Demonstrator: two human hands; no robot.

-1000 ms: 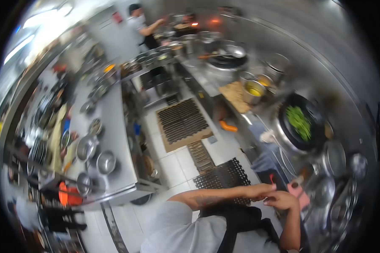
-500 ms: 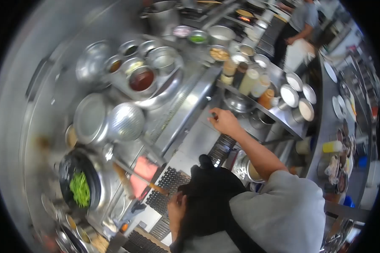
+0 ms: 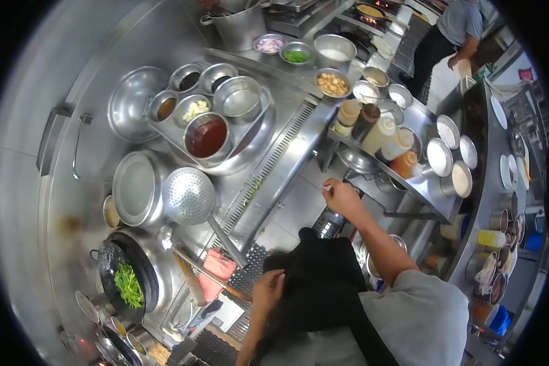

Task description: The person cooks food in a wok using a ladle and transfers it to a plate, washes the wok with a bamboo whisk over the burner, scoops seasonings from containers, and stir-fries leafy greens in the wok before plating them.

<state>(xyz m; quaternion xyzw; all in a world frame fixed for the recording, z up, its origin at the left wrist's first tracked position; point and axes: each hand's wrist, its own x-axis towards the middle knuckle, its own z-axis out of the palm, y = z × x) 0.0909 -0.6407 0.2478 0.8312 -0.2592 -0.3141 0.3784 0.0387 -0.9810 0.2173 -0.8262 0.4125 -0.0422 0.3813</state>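
My left hand (image 3: 268, 291) is in front of the black apron (image 3: 314, 268), its fingers curled in with nothing visible in them. Close beside it is the end of a ladle's wooden handle (image 3: 229, 288); whether they touch is unclear. My right hand (image 3: 343, 198), fingers loosely closed, is over the floor between the stove edge and the bottle shelf, with no object showing in it. A perforated skimmer (image 3: 190, 196) rests on the stove, its handle pointing toward me. Green leafy vegetables (image 3: 128, 285) lie in a black wok (image 3: 111, 259). A pink cloth (image 3: 217, 274) hangs beside the ladle.
A round tray (image 3: 259, 143) carries several sauce bowls, including dark red sauce (image 3: 206, 137). Squeeze bottles (image 3: 379, 135) and bowls of white powder (image 3: 439, 157) line the shelf at right. A large pot (image 3: 235, 27) stands at the back. Another person (image 3: 457, 30) stands top right.
The camera view has shifted, moving most things slightly right and down. My right hand appears lower and further right. My left hand sits slightly further from the ladle's handle end.
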